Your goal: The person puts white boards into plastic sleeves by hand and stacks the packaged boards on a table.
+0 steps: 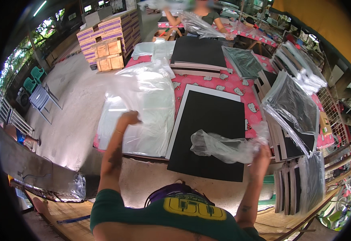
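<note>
My left hand (pixel 130 117) is closed over the stack of clear plastic sleeves (pixel 153 120) at the table's left. From its fingers a thin clear plastic sheet (pixel 123 90) seems to trail upward, smeared by motion. At the right, my right hand (pixel 261 154) grips a crumpled length of clear plastic film (pixel 223 150). That film hangs across a large black board (pixel 211 116), which lies in the middle of the table and juts past its near edge. Under the board a white sheet (pixel 179 116) shows along the left and far sides.
A pink patterned cloth (pixel 251 106) covers the table. Black boards (pixel 197 52) are stacked at the far side; plastic-wrapped boards (pixel 294 104) lean along the right. Beyond, a person (pixel 207 20) handles clear plastic. Stacked boxes (pixel 119 34) and a grey chair (pixel 42 98) stand on the left floor.
</note>
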{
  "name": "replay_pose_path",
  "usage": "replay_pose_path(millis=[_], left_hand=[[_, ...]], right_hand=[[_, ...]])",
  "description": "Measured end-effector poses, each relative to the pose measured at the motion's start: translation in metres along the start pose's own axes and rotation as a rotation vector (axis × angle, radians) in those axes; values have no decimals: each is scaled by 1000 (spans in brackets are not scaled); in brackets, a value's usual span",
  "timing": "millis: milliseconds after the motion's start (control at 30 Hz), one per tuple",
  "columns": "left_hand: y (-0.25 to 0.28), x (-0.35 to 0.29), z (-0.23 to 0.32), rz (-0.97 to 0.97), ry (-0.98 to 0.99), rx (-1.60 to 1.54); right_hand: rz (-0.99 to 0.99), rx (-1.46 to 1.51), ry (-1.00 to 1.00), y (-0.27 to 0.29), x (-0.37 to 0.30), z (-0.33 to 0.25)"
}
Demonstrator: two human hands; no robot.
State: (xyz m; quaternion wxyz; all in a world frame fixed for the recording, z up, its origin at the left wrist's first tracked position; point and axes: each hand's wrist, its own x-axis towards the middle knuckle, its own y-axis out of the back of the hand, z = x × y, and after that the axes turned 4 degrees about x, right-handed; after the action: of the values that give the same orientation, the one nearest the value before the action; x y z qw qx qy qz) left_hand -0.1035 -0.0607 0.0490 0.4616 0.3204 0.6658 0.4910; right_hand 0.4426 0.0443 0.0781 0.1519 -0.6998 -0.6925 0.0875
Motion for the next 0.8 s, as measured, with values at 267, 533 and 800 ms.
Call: replay_pose_path(millis=[267,533,800], left_hand=[[32,-92,228,330,-499,-1110],[34,-84,225,857,-404,-960],[27,-98,230,967,-439,-782]], right_hand=[[-590,130,-248,-108,-45,45],[-540,504,-130,-87,-52,63],[-682,569,-403,-93,-71,15]])
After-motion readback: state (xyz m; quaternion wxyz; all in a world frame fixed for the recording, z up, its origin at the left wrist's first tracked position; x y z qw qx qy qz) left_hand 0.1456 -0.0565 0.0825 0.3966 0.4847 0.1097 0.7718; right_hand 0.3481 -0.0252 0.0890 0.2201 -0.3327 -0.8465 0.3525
